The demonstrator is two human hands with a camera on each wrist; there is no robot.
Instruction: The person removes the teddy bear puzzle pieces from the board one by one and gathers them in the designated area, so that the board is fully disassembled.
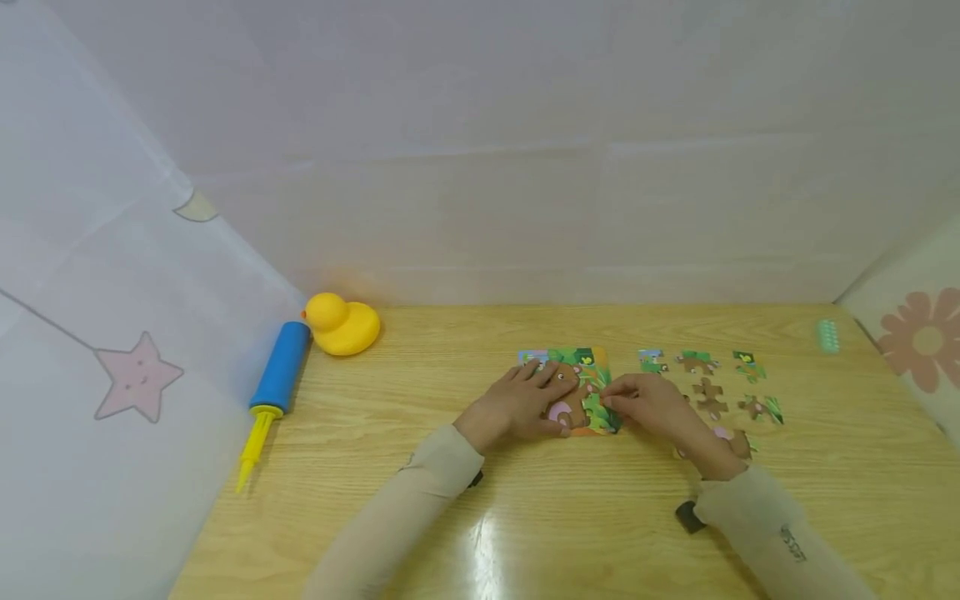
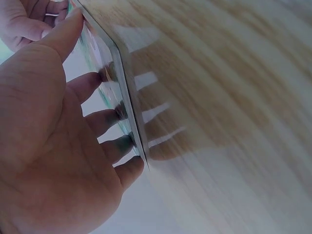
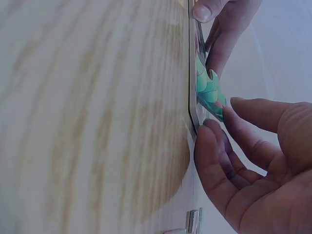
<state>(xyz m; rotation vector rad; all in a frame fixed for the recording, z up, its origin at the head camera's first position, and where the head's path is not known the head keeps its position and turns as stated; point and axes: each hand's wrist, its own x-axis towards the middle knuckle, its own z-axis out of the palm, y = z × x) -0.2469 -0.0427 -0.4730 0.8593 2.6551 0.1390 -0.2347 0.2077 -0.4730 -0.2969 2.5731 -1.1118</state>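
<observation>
A square picture puzzle [image 1: 602, 363] with a brown animal on it lies on the wooden table. My left hand [image 1: 521, 402] rests across its left part, fingers spread over the picture. In the left wrist view, the fingertips [image 2: 127, 142] press on the board near its edge. With thumb and forefinger, my right hand [image 1: 651, 403] pinches the outer edge of a green leafy puzzle piece [image 3: 208, 91]. That piece is tilted up over the right side of the board, its far edge down at the picture. The other right fingers curl beside the board's edge.
Several loose puzzle pieces [image 1: 708, 398] lie right of the board, some partly behind my right forearm. A yellow rubber duck [image 1: 347, 327] and a blue and yellow hand pump [image 1: 282, 367] stand at the left. A small green object [image 1: 828, 336] lies far right.
</observation>
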